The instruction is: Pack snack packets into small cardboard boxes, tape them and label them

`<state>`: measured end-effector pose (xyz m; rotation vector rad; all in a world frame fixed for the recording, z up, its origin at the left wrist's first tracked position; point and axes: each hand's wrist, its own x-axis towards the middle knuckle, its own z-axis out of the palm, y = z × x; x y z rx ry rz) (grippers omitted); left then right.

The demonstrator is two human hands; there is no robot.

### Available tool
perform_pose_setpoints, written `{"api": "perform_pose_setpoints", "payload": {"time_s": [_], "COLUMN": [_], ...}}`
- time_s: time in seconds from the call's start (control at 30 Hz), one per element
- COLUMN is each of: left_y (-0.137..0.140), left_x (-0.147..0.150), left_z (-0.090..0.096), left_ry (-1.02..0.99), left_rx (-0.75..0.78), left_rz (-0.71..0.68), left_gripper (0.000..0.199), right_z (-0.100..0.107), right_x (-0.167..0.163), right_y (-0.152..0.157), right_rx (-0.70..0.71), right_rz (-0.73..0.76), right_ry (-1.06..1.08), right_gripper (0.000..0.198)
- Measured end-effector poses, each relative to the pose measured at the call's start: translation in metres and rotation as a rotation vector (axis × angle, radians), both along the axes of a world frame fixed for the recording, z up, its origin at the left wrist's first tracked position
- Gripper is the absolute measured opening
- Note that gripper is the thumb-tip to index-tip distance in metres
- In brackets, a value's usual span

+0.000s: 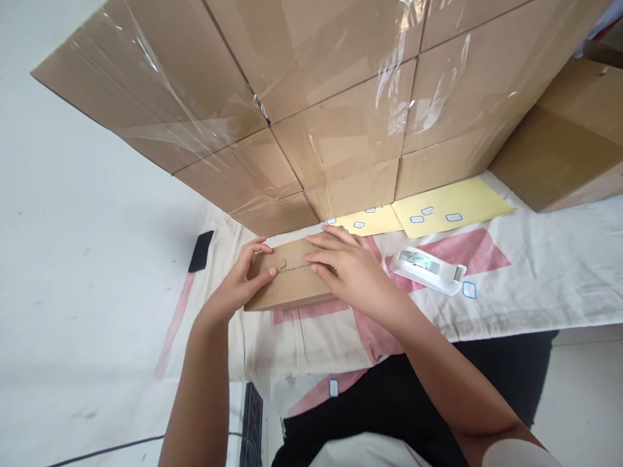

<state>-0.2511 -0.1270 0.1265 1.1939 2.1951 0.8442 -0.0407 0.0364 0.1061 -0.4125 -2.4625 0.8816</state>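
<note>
A small closed cardboard box lies on the cloth in front of me, with a seam running along its top. My left hand grips its left end, thumb on the top near a small ragged mark on the seam and fingers over the far edge. Across the right part of the top rests my right hand, its fingers stretched out and pressing on the lid. The box's right end is hidden under that hand. To the right of it sits a white tape dispenser.
A tall stack of taped cardboard boxes stands just behind. Yellow sheets with small blue-edged labels lie at its foot. A larger carton is at the right. Near the white wall lies a black flat object on the patterned tablecloth.
</note>
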Motion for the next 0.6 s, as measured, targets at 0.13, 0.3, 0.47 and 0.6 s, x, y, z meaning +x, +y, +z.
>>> {"api": "perform_pose_setpoints", "payload": {"time_s": [0.13, 0.3, 0.47, 0.6], "left_y": [-0.002, -0.001, -0.003, -0.004], "left_x": [-0.007, -0.006, 0.000, 0.005], "left_z": [0.012, 0.009, -0.001, 0.000], "left_ry": [-0.060, -0.092, -0.049, -0.050], "left_rx": [-0.097, -0.051, 0.066, 0.155], "left_rz": [-0.148, -0.141, -0.081, -0.030], "left_gripper": [0.050, 0.043, 0.024, 0.025], "right_z": [0.001, 0.001, 0.002, 0.001], "right_x": [0.000, 0.000, 0.000, 0.001], "right_y": [0.000, 0.001, 0.001, 0.001], "right_rx": [-0.011, -0.013, -0.011, -0.012], "right_rz": [0.010, 0.000, 0.001, -0.016], "right_ry": [0.002, -0.016, -0.011, -0.004], "right_gripper": [0.024, 0.026, 0.025, 0.024]}}
